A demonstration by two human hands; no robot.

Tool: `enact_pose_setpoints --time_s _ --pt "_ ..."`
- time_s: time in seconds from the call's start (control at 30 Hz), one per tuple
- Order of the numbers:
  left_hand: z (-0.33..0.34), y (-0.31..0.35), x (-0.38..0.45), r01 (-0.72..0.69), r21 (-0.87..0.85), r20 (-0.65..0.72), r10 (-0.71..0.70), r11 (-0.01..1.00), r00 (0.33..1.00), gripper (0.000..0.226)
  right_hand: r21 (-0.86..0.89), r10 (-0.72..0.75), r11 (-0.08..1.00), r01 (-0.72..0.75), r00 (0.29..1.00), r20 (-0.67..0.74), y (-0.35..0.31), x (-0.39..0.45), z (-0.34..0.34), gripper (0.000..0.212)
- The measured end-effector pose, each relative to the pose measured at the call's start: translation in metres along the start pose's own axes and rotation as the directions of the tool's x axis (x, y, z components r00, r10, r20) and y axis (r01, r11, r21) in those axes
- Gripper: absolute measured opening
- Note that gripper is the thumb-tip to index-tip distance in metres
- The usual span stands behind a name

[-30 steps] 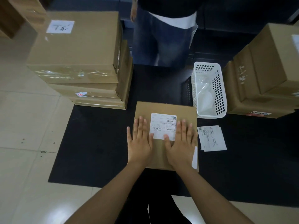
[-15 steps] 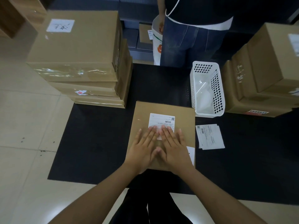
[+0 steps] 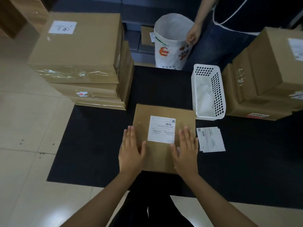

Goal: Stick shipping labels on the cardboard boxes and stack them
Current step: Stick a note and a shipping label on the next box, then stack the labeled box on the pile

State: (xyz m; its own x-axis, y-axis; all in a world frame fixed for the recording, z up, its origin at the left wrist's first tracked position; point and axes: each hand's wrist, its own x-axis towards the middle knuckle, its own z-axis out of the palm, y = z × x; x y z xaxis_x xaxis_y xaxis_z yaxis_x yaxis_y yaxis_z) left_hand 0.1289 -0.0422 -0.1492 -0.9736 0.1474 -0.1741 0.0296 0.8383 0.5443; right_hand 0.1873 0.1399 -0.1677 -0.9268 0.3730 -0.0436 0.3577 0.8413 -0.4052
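So I'm watching the head cam feed and the flat cardboard box (image 3: 164,138) is sitting on the black mat (image 3: 98,145), pretty much dead centre in front of the person. It's plain brown, squarish and shallow, and it's wearing a white shipping label (image 3: 161,129) on the top face, a bit toward the far half, with a barcode and a small QR square showing on it. The label is looking flat, no lifted corners that I'm seeing.

Both hands are lying flat with fingers straight and held together, gripping nothing. The left hand (image 3: 131,153) is resting over the box's left edge, partly hanging out above the mat, and the right hand (image 3: 186,153) is pressing on the top near the right edge. They're sitting either side of the label, neither one touching it.

Just beside the box on the right, a few loose labels (image 3: 210,139) are lying on the mat. A white perforated basket (image 3: 218,92) is standing beyond those. A stack of brown boxes (image 3: 78,63) is sitting at the far left, another box pile (image 3: 262,79) at the far right. Across the mat, a second person's hand (image 3: 193,36) is holding the rim of a white printed bag (image 3: 172,41)
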Motion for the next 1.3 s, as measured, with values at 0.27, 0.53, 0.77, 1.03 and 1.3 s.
enact_pose_setpoints --time_s 0.27,0.53,0.77,1.03,1.3 --pt "-0.017 -0.014 0.0 0.281 -0.223 0.087 -0.268 0.933 0.959 0.073 0.295 0.572 0.792 -0.534 0.818 -0.058 0.022 -0.021 -0.019 0.064" --pt "-0.008 -0.01 -0.016 0.364 -0.481 0.177 -0.318 0.797 0.931 0.06 0.431 0.591 0.663 -0.612 0.781 0.201 0.013 -0.031 -0.005 0.058" --pt "-0.013 -0.014 -0.019 0.381 -0.445 0.159 -0.347 0.811 0.924 0.062 0.433 0.592 0.668 -0.605 0.785 0.183 0.009 -0.036 -0.008 0.06" --pt "-0.035 -0.016 -0.023 0.338 -0.416 0.096 -0.328 0.844 0.94 0.061 0.451 0.558 0.685 -0.572 0.81 0.179 -0.01 -0.032 -0.021 0.063" --pt "-0.038 0.004 -0.037 0.272 -0.403 0.096 -0.255 0.874 0.962 0.061 0.493 0.561 0.685 -0.537 0.82 0.113 0.001 -0.047 -0.043 0.061"
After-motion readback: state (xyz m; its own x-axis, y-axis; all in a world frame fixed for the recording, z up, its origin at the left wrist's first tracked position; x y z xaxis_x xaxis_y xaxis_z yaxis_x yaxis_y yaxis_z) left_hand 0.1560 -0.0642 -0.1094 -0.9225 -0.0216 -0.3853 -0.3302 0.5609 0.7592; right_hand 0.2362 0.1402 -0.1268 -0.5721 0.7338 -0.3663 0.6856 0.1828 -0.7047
